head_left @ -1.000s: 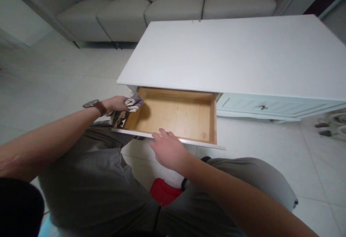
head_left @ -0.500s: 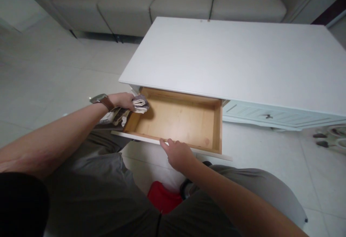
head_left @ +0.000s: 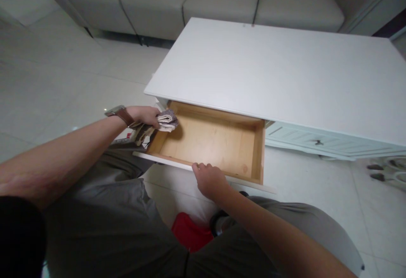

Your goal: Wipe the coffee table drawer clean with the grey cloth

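Observation:
A folded cloth [head_left: 168, 120], purple-grey outside and cream inside, is gripped in my left hand [head_left: 146, 115] over the left side of a wooden drawer [head_left: 215, 143]. The drawer is pulled out of a white coffee table [head_left: 263, 66], and its bare wooden bottom shows. My right hand [head_left: 209, 181] has its fingers hooked over the top of the drawer's white front edge. Beneath my left wrist, some brownish fabric [head_left: 141, 134] and other items are partly hidden outside the drawer.
A second drawer front with a small dark knob [head_left: 319, 142] is closed at the right. A grey sofa [head_left: 222, 5] stands behind the table. On the tiled floor, a red object [head_left: 191, 232] lies between my legs, and a patterned item [head_left: 396, 170] sits at the far right.
The view has shifted slightly, so the table and drawer appear a little further right. My left hand still holds the cloth over the drawer's left side, and my right hand stays on the front edge.

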